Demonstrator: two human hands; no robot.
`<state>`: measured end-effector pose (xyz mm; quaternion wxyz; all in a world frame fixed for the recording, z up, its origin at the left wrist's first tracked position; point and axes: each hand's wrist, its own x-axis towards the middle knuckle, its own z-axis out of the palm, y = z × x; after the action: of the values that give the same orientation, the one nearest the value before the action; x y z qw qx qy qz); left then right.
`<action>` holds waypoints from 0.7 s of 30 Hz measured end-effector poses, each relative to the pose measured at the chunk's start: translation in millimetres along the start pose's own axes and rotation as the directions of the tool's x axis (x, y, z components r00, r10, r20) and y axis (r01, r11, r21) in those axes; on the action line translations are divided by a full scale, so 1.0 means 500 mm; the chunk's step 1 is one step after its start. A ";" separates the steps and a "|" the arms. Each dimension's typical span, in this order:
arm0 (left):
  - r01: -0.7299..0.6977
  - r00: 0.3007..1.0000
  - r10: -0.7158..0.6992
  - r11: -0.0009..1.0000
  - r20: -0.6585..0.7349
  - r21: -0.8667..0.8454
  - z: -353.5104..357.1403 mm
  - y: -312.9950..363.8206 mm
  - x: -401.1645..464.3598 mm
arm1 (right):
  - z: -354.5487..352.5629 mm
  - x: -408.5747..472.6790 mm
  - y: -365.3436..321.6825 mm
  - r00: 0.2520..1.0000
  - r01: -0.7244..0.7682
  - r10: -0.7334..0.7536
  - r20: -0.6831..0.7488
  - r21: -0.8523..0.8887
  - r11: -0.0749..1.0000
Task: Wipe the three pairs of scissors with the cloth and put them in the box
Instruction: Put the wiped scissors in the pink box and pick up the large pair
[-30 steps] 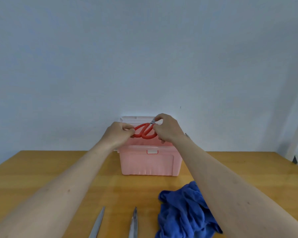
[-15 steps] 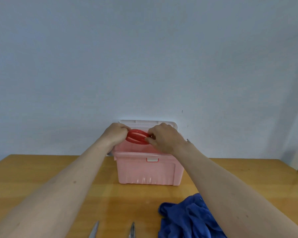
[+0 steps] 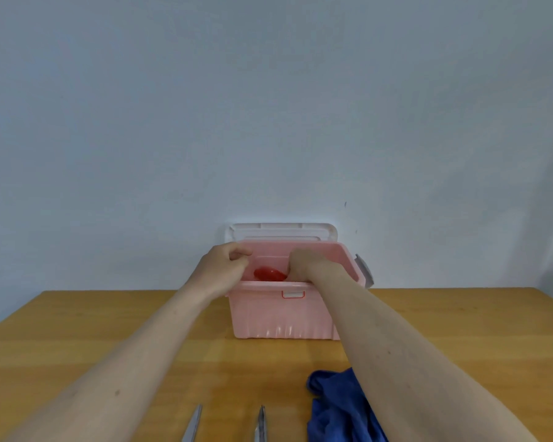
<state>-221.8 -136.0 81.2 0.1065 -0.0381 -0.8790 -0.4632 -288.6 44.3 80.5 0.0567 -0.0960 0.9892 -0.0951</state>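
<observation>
The pink box (image 3: 268, 314) stands open at the table's far edge. The red-handled scissors (image 3: 268, 274) lie low inside it, only the handles showing. My right hand (image 3: 307, 264) reaches down into the box and touches the handles, its fingertips hidden behind the front rim. Above the box's left rim, my left hand (image 3: 222, 271) has its fingers curled with nothing seen in them. Blade tips of two more scissors, the left pair (image 3: 192, 424) and the right pair (image 3: 261, 422), poke in at the bottom edge. The blue cloth (image 3: 336, 406) lies crumpled under my right forearm.
The box's white lid (image 3: 281, 231) leans back against the pale wall. A grey latch (image 3: 364, 272) sticks out at the box's right side. The wooden table (image 3: 109, 320) stretches left and right of the box.
Both hands came down from above the box with the red scissors. The scissors are now inside the box, and my left hand has let go of them.
</observation>
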 end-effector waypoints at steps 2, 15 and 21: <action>-0.010 1.000 0.010 1.000 0.004 -0.005 0.002 -0.002 -0.007 | 0.001 -0.010 0.003 0.998 -0.014 0.011 0.067 0.036 0.999; -0.040 0.999 0.040 0.999 -0.007 0.001 -0.005 0.036 -0.099 | -0.068 -0.157 -0.009 0.972 0.198 -0.171 -0.163 0.164 0.966; -0.057 0.998 0.058 0.998 0.017 -0.033 -0.038 0.068 -0.204 | -0.074 -0.318 0.004 0.940 0.290 -0.238 -0.243 0.206 0.935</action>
<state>-113.8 -129.2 96.5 0.1112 -0.0692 -0.8709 -0.4736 -138.7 84.5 131.1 -0.0522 -0.2103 0.9487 -0.2301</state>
